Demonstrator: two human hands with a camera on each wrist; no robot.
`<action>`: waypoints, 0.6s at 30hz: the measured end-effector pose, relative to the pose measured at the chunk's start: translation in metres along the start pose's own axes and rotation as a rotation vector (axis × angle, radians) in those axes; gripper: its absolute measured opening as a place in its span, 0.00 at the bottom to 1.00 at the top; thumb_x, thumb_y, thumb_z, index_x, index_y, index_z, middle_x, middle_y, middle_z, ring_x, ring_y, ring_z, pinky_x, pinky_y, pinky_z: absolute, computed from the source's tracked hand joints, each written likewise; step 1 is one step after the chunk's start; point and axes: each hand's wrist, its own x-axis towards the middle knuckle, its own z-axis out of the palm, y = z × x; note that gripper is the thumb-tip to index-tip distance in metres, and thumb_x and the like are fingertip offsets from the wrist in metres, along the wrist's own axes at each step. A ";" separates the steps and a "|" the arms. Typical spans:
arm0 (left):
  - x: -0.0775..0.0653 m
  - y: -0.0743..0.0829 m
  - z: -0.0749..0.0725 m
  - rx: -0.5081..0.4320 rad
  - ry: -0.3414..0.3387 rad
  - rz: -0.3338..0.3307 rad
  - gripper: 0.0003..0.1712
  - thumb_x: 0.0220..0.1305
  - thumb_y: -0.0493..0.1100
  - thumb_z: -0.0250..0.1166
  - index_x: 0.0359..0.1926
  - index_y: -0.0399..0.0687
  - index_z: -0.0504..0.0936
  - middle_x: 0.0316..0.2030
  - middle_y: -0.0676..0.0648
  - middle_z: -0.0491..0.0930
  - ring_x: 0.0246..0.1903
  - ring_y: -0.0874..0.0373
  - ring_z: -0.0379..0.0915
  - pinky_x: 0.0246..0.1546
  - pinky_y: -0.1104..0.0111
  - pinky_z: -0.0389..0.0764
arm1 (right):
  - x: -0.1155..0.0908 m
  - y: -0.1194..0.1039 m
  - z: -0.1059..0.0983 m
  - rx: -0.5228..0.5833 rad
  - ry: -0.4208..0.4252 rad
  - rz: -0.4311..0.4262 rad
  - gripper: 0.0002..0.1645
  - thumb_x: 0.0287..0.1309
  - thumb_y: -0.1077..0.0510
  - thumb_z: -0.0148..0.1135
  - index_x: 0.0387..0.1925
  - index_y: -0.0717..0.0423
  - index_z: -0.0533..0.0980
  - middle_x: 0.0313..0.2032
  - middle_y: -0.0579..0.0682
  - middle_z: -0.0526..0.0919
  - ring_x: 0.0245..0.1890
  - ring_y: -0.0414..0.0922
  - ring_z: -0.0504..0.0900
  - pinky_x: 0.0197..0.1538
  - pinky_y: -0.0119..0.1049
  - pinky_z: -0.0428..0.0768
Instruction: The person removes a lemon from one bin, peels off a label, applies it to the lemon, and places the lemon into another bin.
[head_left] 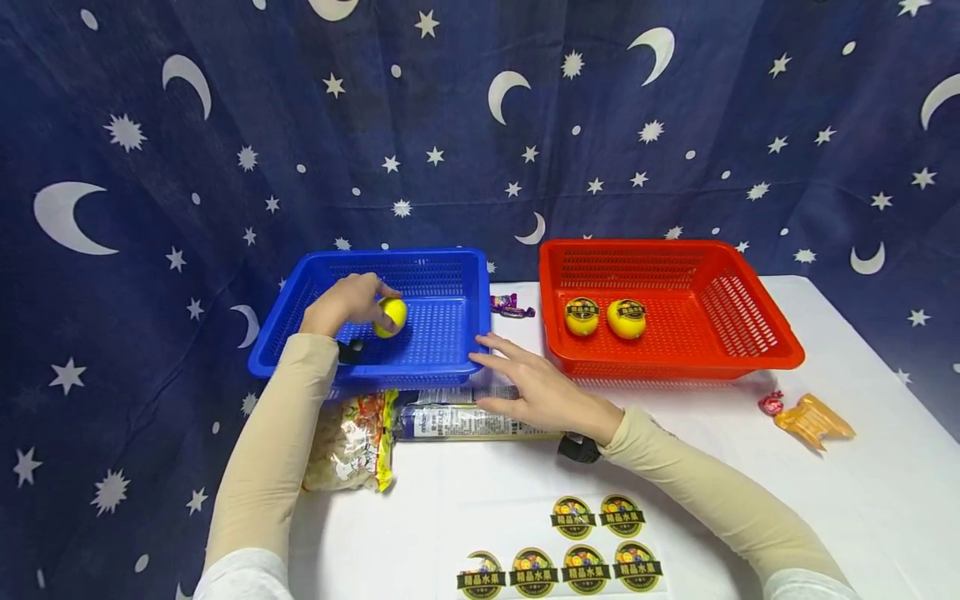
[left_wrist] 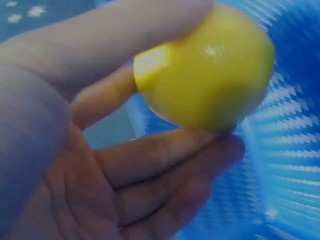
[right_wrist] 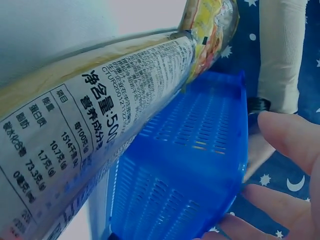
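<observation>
In the head view my left hand reaches into the blue basket from its left front side. Its thumb and fingers pinch a yellow lemon. The left wrist view shows the same lemon between the thumb and fingertips, with the basket's slotted wall behind. At the basket's right front corner is my right hand, its fingers spread and their tips right at the rim. Nothing is in that hand. Two lemons with round black-and-gold labels, a left one and a right one, sit in the red basket.
Before the blue basket lie a bag of pale food and a long clear-wrapped pack. Purple-wrapped candies lie between the baskets. A red candy and an orange packet lie at right. Several round labels lie in front.
</observation>
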 end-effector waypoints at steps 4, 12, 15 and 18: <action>-0.017 0.025 -0.011 -0.037 0.048 0.137 0.39 0.57 0.51 0.78 0.70 0.54 0.76 0.61 0.39 0.82 0.43 0.46 0.77 0.47 0.54 0.81 | -0.006 0.001 -0.005 0.048 0.061 -0.003 0.39 0.62 0.43 0.70 0.71 0.52 0.71 0.75 0.54 0.68 0.74 0.56 0.70 0.71 0.60 0.71; -0.085 0.097 0.022 -0.112 0.289 0.379 0.40 0.51 0.58 0.80 0.66 0.59 0.80 0.40 0.49 0.91 0.28 0.59 0.78 0.31 0.68 0.75 | -0.045 0.000 -0.013 0.203 0.149 0.045 0.38 0.61 0.46 0.73 0.70 0.48 0.72 0.67 0.48 0.77 0.64 0.50 0.79 0.64 0.53 0.79; -0.107 0.119 0.057 -0.199 0.409 0.415 0.40 0.48 0.61 0.81 0.64 0.60 0.83 0.37 0.51 0.91 0.25 0.65 0.78 0.29 0.71 0.74 | -0.065 -0.001 -0.013 0.282 0.131 0.091 0.38 0.62 0.48 0.72 0.71 0.47 0.71 0.68 0.48 0.77 0.64 0.51 0.80 0.64 0.51 0.80; -0.120 0.135 0.096 -0.290 0.450 0.434 0.40 0.46 0.62 0.82 0.62 0.58 0.84 0.34 0.52 0.91 0.22 0.71 0.76 0.25 0.75 0.74 | -0.084 0.000 -0.009 0.380 0.109 0.099 0.40 0.62 0.52 0.72 0.73 0.51 0.69 0.69 0.52 0.76 0.66 0.52 0.79 0.64 0.49 0.80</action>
